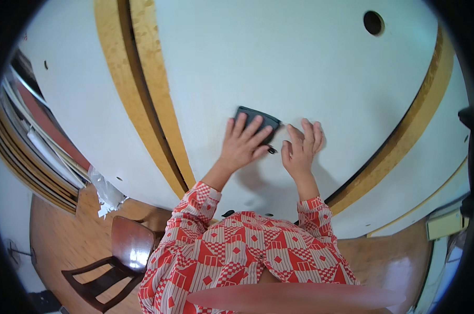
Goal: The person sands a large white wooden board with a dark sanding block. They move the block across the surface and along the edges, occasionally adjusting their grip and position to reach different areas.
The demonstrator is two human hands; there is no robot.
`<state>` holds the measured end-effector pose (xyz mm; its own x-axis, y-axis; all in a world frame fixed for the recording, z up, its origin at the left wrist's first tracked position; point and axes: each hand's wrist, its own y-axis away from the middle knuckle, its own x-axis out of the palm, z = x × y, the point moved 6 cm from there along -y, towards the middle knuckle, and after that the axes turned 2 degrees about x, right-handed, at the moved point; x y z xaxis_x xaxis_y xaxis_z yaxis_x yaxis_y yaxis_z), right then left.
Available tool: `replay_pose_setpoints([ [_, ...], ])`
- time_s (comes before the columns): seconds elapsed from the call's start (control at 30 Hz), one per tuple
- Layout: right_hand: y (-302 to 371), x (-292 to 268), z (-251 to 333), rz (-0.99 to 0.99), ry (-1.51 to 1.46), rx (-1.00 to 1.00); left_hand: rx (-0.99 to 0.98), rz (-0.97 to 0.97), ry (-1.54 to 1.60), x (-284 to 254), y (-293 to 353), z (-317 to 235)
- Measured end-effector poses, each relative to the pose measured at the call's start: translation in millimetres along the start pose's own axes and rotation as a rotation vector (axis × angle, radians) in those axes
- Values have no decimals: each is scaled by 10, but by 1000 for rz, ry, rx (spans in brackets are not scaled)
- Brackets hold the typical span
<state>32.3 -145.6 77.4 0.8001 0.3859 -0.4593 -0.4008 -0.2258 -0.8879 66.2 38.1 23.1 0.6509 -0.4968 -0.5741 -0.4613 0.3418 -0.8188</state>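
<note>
A dark, flat, pouch-like thing [259, 112] lies on the white tabletop [294, 57], its long top edge slanting down to the right. My left hand [242, 142] rests on it with fingers spread, covering much of its front. A small black piece [272, 150] shows beside the left thumb; whether it is joined to the pouch I cannot tell. Just right of the pouch, my right hand [302, 149] is raised with its fingers loosely bent and apart. Nothing is visible between the right fingers.
Yellow edge strips [142, 68] border a dark gap left of the tabletop. A round hole [373, 23] pierces the board at the upper right. A brown wooden chair [132, 243] stands at the lower left, near a clear plastic bag [107, 191]. Stacked boards [32, 162] lean at the far left.
</note>
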Motion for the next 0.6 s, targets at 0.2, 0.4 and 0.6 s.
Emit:
replay_pose_setpoints([
  [0.2,45,-80,-104,-39,35,3,-131,-139,-46,-152,105,362],
  [0.4,127,-54,-125,-8,47,28,-285,-275,-181,-648,347,1246],
  [0.6,120,-84,-109,0,46,7,-262,-372,-142,-889,-104,1285],
])
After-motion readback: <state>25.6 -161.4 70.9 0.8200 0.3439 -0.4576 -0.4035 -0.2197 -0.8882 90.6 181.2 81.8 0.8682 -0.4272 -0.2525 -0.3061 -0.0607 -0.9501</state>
